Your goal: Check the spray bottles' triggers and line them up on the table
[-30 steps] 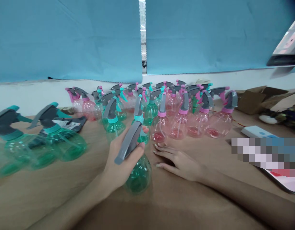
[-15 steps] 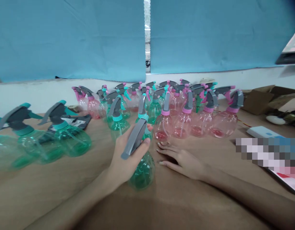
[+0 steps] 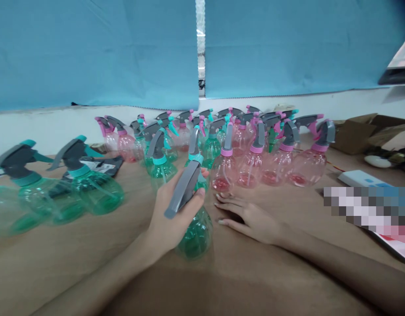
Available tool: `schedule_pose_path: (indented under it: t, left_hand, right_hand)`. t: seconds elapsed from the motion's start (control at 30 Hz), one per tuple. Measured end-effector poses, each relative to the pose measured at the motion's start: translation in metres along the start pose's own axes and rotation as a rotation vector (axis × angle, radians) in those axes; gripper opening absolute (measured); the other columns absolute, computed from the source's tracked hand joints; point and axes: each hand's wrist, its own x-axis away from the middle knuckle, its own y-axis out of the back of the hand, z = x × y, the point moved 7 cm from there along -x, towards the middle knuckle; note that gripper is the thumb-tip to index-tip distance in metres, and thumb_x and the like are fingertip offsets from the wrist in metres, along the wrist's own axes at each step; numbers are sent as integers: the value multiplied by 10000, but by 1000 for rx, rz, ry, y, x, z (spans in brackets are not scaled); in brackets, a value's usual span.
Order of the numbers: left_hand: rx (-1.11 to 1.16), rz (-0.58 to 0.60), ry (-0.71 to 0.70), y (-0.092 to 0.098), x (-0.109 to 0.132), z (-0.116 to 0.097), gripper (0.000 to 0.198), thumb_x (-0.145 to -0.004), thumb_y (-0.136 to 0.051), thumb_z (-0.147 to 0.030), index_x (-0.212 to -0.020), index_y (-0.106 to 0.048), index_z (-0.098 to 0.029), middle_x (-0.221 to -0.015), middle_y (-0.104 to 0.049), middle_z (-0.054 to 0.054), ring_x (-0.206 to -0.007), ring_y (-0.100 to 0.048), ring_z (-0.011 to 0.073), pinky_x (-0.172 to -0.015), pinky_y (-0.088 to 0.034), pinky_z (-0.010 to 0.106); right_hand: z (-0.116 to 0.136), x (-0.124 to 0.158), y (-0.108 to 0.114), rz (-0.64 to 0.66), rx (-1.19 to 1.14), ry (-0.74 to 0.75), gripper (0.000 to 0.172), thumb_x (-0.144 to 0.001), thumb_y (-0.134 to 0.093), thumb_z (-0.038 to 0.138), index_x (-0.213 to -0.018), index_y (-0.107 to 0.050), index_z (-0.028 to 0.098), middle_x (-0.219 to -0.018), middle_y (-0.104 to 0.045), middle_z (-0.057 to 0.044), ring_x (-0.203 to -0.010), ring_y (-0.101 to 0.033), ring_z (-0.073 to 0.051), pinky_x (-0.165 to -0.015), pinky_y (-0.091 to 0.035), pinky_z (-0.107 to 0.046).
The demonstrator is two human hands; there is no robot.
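My left hand (image 3: 171,213) is wrapped round the neck of a green spray bottle (image 3: 195,237) with a grey trigger head, whose base is close to the tabletop. The fingers on its far side are partly hidden. My right hand (image 3: 250,217) lies on the table to the right of this bottle, fingers stretched out and holding nothing. Just beyond the right hand stands a pink spray bottle (image 3: 224,175), the leftmost in a front row of several pink ones. Another green spray bottle (image 3: 163,169) stands behind my left hand.
Mixed pink and green spray bottles crowd the back of the table (image 3: 100,259). Several green ones, including a spray bottle (image 3: 99,193), stand at left near a dark packet (image 3: 113,169). At right are an open cardboard box (image 3: 354,134) and a white box (image 3: 362,179).
The view has shifted slightly, so the surroundings sit a little further left and up. Both hands keep their places, the left still round the green spray bottle.
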Motion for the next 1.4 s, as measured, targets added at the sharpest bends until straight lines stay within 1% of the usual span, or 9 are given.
schedule_pose_path:
  t: [0.2, 0.33, 0.5, 0.7, 1.03, 1.17, 1.27, 1.33, 1.4]
  left_hand:
    - [-34, -20, -2, 1, 1, -1, 237, -840, -521, -296, -1074, -562, -296, -914, -647, 3, -761, -598, 201, -737, -492, 347]
    - [-26, -16, -2, 0, 1, 0, 242, -840, -520, -297, -1079, -556, -293, -940, -654, 3, -739, -608, 196, -738, -489, 350]
    - [-39, -14, -4, 0, 0, -1, 247, -817, -512, -253, -1057, -555, -295, -894, -644, -6, -770, -616, 203, -703, -490, 338]
    - [-39, 18, -14, 1, -1, -6, 210, -758, -494, -196, -937, -555, -288, -764, -617, -23, -675, -599, 196, -648, -464, 339]
    - [-71, 37, -58, 4, -2, -13, 79, -736, -474, -205, -767, -523, -259, -700, -561, -25, -596, -529, 169, -554, -399, 307]
    - [-60, 40, -44, 2, -1, -9, 175, -738, -484, -187, -879, -550, -267, -738, -608, -26, -607, -566, 170, -569, -436, 303]
    - [-61, -26, -17, 2, 0, -6, 274, -755, -503, -186, -1006, -555, -285, -825, -646, -24, -653, -605, 168, -604, -476, 297]
    - [-80, -79, -19, 3, 1, -5, 299, -772, -515, -195, -1054, -551, -289, -892, -654, -19, -694, -617, 166, -655, -497, 297]
    - [-100, -94, -35, 2, 2, -5, 315, -784, -526, -203, -1087, -546, -287, -953, -660, -10, -754, -629, 172, -720, -508, 304]
  right_hand:
    - [-1, 0, 1, -13, -14, -9, 487, -914, -457, 471, -1336, -471, 229, -1373, -493, -75, -1270, -440, -246, -1049, -365, -459]
    - [-2, 0, 0, -14, -22, -10, 485, -910, -466, 472, -1334, -473, 236, -1363, -505, -73, -1265, -445, -248, -1046, -368, -462]
    - [-2, 0, -1, -10, 4, -15, 482, -914, -454, 477, -1331, -475, 235, -1369, -498, -68, -1266, -445, -242, -1053, -360, -462]
    - [-1, 1, 0, 5, 10, -17, 491, -919, -445, 474, -1336, -467, 215, -1375, -492, -73, -1266, -445, -231, -1054, -366, -443]
    - [0, 0, -1, 0, 16, -20, 492, -920, -445, 471, -1339, -465, 215, -1371, -498, -63, -1272, -437, -229, -1061, -358, -437]
    - [-1, 0, -1, 7, 23, -17, 497, -920, -441, 477, -1333, -471, 203, -1376, -492, -65, -1274, -434, -229, -1065, -354, -431]
    - [-1, 0, -2, 12, 22, -9, 499, -923, -433, 478, -1340, -461, 205, -1385, -479, -67, -1277, -431, -231, -1067, -351, -441]
    - [-1, 0, -2, 14, 28, -10, 499, -924, -429, 480, -1340, -461, 208, -1387, -476, -68, -1278, -431, -233, -1064, -354, -447]
    - [-2, 0, -2, 10, 33, -12, 499, -923, -429, 483, -1338, -463, 208, -1387, -475, -69, -1278, -430, -234, -1061, -358, -449]
